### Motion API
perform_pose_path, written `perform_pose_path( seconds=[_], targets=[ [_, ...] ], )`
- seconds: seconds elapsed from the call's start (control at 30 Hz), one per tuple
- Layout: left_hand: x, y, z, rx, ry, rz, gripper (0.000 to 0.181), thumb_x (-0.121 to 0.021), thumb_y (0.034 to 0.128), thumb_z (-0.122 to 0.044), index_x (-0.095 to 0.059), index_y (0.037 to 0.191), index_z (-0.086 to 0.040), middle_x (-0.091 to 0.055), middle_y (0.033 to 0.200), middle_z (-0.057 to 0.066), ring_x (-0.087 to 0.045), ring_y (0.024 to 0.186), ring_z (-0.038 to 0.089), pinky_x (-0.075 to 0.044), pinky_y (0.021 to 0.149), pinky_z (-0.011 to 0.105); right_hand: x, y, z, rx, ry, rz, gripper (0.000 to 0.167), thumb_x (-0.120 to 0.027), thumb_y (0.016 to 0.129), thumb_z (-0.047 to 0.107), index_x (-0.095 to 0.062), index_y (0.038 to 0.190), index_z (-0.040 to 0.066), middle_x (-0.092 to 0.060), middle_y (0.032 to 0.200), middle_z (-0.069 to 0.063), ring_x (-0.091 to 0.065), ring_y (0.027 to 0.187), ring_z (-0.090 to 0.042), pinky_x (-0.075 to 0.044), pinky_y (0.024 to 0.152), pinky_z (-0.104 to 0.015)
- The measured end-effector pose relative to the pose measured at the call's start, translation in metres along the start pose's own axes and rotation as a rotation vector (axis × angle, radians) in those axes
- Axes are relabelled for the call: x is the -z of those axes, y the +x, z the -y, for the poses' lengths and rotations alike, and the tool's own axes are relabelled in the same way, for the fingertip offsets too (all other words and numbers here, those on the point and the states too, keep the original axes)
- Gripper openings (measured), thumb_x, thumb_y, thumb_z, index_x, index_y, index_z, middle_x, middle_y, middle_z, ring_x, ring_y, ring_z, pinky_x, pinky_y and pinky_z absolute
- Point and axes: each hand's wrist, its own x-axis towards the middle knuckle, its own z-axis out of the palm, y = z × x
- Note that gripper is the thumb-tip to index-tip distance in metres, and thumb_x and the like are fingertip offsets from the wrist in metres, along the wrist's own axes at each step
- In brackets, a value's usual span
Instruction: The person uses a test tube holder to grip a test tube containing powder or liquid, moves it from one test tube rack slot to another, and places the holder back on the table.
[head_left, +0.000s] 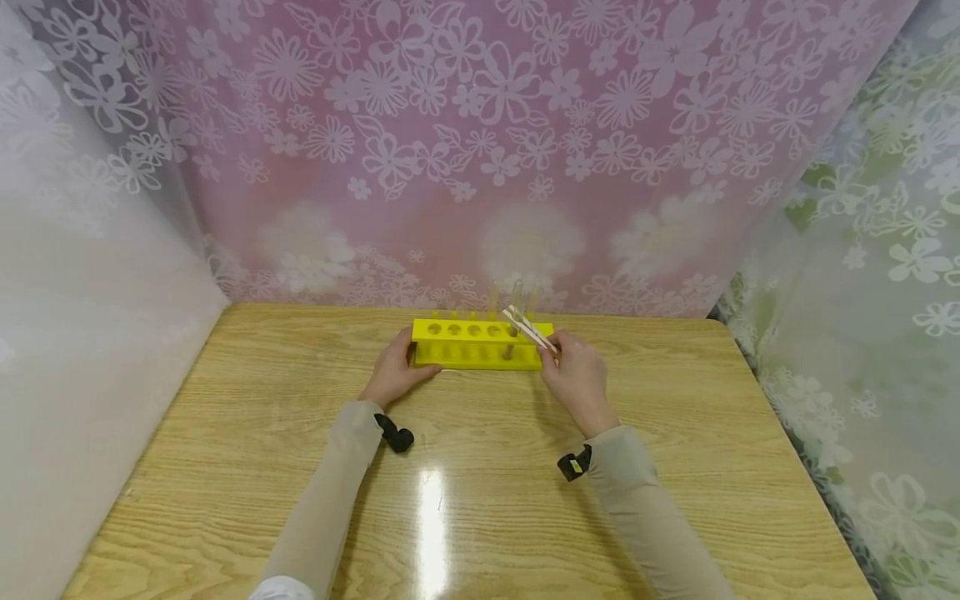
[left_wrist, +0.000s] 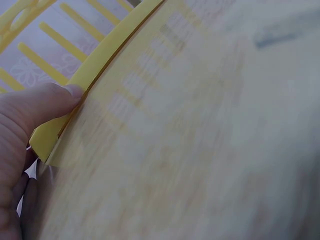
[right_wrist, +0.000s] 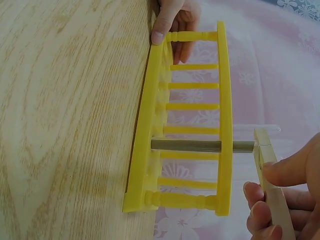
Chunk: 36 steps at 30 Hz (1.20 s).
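A yellow test tube rack (head_left: 453, 364) stands on the table. My left hand (head_left: 395, 369) grips its left end, thumb (left_wrist: 52, 102) on the base and fingers partly hidden behind. One test tube (right_wrist: 187, 145) with grey contents stands in a hole toward the rack's right end. My right hand (head_left: 577, 372) pinches a wooden test tube clamp (right_wrist: 272, 187) between thumb and fingers. The clamp's tip meets the upper part of that tube, above the rack's top plate; whether it encloses the glass cannot be told.
Several holes in the rack's top plate (right_wrist: 225, 100) hold no tube. Yellow pegs (head_left: 453, 315) line its back, with clear glass tubes (right_wrist: 272, 128) there as well. The wooden table (head_left: 480, 492) ends at a pink floral curtain (head_left: 450, 167) behind and a pale one (head_left: 862, 333) on the right.
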Motion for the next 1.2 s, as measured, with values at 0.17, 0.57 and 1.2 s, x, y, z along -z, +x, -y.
perform_pose_path(
  seconds=[0.17, 0.57, 1.2],
  targets=[
    [0.000, 0.000, 0.000, 0.003, 0.005, -0.001, 0.077, -0.083, 0.0818, -0.034, -0.043, 0.146, -0.016, -0.052, 0.138, 0.010, -0.052, 0.124, 0.030, -0.040, 0.106, 0.050, 0.001, 0.000, 0.000, -0.003, 0.000, 0.003, 0.014, -0.071, 0.092, 0.016, -0.070, 0.097, 0.003, -0.066, 0.074, -0.009, -0.050, 0.053, -0.021, -0.040, 0.048, -0.036],
    [0.000, 0.001, 0.002, -0.006, 0.006, 0.004, 0.078, -0.083, 0.0819, -0.035, -0.043, 0.146, -0.017, -0.051, 0.140, 0.008, -0.051, 0.126, 0.029, -0.039, 0.108, 0.049, 0.000, 0.000, 0.000, 0.028, -0.006, -0.001, 0.014, -0.071, 0.093, 0.017, -0.068, 0.094, 0.003, -0.062, 0.070, -0.008, -0.043, 0.048, -0.018, -0.034, 0.045, -0.033],
    [0.001, 0.000, 0.001, -0.009, -0.001, -0.003, 0.078, -0.083, 0.0818, -0.036, -0.043, 0.146, -0.017, -0.052, 0.139, 0.009, -0.051, 0.125, 0.030, -0.039, 0.107, 0.051, 0.011, 0.000, 0.007, 0.049, 0.005, -0.020, 0.018, -0.069, 0.095, 0.018, -0.069, 0.099, 0.000, -0.065, 0.074, -0.011, -0.049, 0.053, -0.021, -0.039, 0.048, -0.036]
  ],
)
